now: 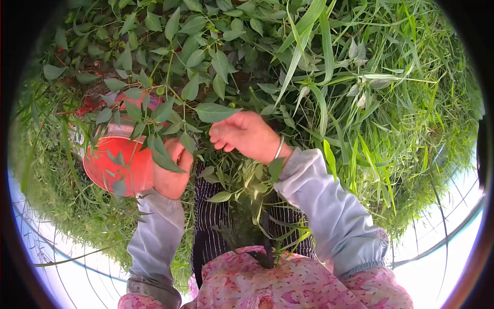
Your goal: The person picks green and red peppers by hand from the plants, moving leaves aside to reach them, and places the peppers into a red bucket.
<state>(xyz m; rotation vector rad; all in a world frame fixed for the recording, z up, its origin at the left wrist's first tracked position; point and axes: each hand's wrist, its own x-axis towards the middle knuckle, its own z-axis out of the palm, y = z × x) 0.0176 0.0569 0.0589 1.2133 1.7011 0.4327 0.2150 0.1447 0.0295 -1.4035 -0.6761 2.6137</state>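
Among the leaves of a green pepper-like plant [170, 92], my left hand [172, 175] is closed, its curled fingers partly covered by leaves. Whatever it grips is hidden. Beside it on the left is a red bucket [113, 165], with a leafy sprig hanging across its opening. My right hand [247, 136], wearing a thin bracelet [279, 147], is to the right of the left hand. Its thumb and fingers are pressed together below a broad leaf [216, 112]; I cannot make out anything between them.
Tall grass [370, 123] crowds in on the right, and some blades lean over the plant. Low leafy stems [247, 180] stand in front of my striped trousers [208, 211]. Red material [139, 100] shows behind the leaves above the bucket. A pale sheet [432, 242] borders the greenery.
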